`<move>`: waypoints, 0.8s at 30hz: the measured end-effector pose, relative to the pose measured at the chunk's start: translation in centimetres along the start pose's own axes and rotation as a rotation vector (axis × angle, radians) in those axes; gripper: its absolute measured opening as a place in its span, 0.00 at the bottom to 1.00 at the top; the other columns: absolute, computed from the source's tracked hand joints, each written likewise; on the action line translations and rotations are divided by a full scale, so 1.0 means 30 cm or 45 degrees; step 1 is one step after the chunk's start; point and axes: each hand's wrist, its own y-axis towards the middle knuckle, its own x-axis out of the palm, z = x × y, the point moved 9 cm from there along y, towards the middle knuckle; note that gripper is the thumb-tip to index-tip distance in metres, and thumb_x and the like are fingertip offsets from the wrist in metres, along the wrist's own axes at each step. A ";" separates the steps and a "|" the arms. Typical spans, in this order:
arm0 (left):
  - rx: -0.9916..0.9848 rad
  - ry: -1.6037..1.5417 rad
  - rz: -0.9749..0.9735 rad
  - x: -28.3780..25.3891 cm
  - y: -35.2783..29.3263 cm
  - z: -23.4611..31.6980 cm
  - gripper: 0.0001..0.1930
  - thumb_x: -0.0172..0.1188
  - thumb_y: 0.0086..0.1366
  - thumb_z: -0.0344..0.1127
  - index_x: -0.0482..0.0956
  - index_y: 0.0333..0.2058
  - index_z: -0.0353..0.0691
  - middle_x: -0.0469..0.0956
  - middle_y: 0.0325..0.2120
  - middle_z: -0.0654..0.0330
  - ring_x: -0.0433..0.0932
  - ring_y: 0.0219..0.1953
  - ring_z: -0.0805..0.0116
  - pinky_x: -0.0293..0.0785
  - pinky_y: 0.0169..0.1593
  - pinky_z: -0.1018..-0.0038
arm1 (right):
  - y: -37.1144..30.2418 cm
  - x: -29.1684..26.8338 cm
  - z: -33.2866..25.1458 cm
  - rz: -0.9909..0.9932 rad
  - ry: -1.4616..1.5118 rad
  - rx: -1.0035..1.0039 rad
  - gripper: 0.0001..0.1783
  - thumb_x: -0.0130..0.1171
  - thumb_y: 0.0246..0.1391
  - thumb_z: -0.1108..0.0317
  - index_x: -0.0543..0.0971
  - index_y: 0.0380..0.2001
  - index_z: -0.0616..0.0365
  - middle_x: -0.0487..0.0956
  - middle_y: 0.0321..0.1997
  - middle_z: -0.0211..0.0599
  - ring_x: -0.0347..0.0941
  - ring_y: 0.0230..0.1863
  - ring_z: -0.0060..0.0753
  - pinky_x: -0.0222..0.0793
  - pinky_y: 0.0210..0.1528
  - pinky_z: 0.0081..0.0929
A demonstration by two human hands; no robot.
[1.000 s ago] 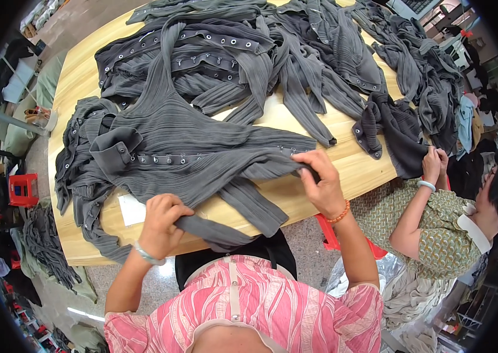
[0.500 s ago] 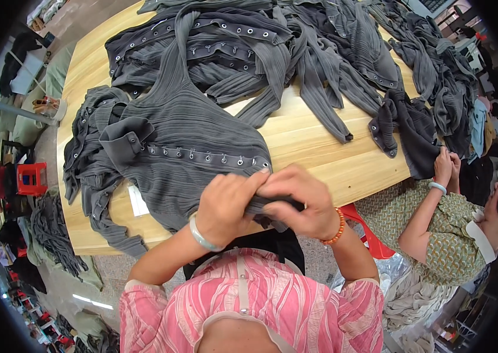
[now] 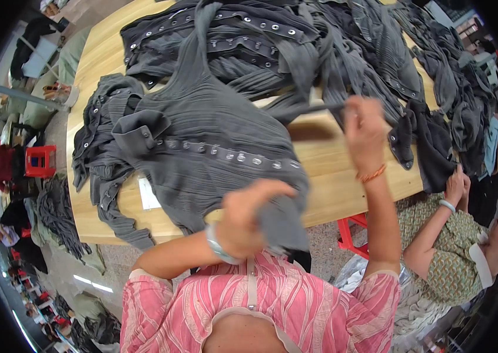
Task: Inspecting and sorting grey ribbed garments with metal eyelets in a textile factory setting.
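Observation:
A dark grey ribbed knit garment (image 3: 219,120) with a row of metal snaps and a folded collar or cuff lies across the near side of the table. At the table's near edge my left hand (image 3: 246,217) is closed on a gathered end of this garment; motion blurs it. Farther to the right, my right hand (image 3: 364,129) is raised over the table and closed on a narrow grey knit strip (image 3: 314,110), which looks like a sleeve. The strip is drawn taut to the left, toward the garment and the pile behind it.
More grey knit garments (image 3: 243,35) with snap bands are heaped along the far side of the wooden table (image 3: 349,167). At the right, a co-worker's hands (image 3: 458,185) hold a dark garment piece. Red stools (image 3: 352,232) stand beside the table.
My hands were together at the garment's near edge. The right has moved up and to the right and taken the strip; the left has drawn its end of cloth slightly nearer me.

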 end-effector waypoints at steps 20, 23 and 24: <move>-0.283 1.296 -0.349 -0.313 -0.353 -0.266 0.11 0.54 0.48 0.22 0.74 0.33 0.37 0.69 0.52 0.48 0.63 0.60 0.47 0.50 0.65 0.48 | -0.446 -0.012 -0.184 -0.468 -0.123 -0.236 0.16 0.56 0.43 0.72 0.79 0.39 0.52 0.73 0.45 0.33 0.68 0.46 0.38 0.63 0.47 0.36; -0.310 1.178 -0.273 -0.337 -0.337 -0.274 0.12 0.54 0.47 0.22 0.72 0.33 0.36 0.71 0.49 0.49 0.66 0.58 0.49 0.52 0.65 0.50 | -0.317 -0.037 -0.120 -0.373 -0.188 -0.307 0.17 0.56 0.42 0.74 0.79 0.39 0.50 0.74 0.45 0.32 0.70 0.46 0.38 0.64 0.46 0.36; -0.305 1.179 -0.260 -0.339 -0.331 -0.265 0.12 0.54 0.47 0.22 0.72 0.33 0.36 0.71 0.49 0.49 0.66 0.58 0.49 0.52 0.65 0.50 | -0.258 -0.074 -0.117 -0.263 -0.210 -0.332 0.17 0.56 0.41 0.75 0.79 0.38 0.50 0.75 0.44 0.32 0.71 0.45 0.38 0.64 0.45 0.35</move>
